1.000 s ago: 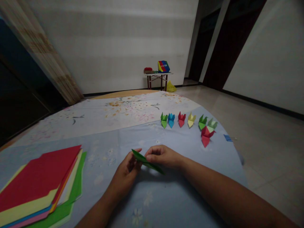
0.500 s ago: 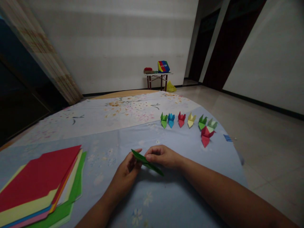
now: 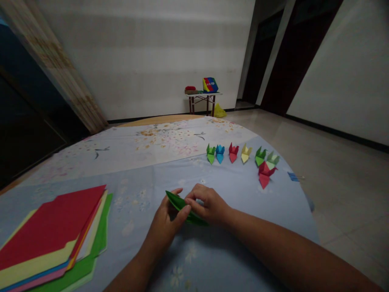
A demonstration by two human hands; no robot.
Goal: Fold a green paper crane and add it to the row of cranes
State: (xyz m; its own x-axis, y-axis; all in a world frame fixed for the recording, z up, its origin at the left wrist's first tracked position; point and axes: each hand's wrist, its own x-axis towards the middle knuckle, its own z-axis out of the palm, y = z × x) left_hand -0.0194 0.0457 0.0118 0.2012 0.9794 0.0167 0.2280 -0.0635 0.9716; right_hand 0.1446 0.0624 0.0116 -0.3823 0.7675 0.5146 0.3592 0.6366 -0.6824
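A folded piece of dark green origami paper [image 3: 176, 200] is held just above the blue cloth, slanting from upper left to lower right. My left hand [image 3: 167, 219] is closed on its left part, thumb on the near side and fingers behind. My right hand [image 3: 209, 202] pinches its upper edge between thumb and forefinger, close to the left thumb. The paper's lower right end is partly behind the right hand. Beyond the hands stand several folded paper cranes, among them a blue one [image 3: 220, 153], a yellow one [image 3: 246, 153] and a large red one [image 3: 265, 175].
To the left lies a stack of coloured paper [image 3: 57, 227], red on top. A flowered tablecloth [image 3: 130, 162] covers the round table, with a blue clip [image 3: 293, 177] at its right edge. Against the far wall is a small table [image 3: 202, 95] carrying a colourful box [image 3: 210, 84].
My left thumb has come forward onto the near face of the green paper. The paper has tilted, showing more of its face, and my right hand has shifted slightly.
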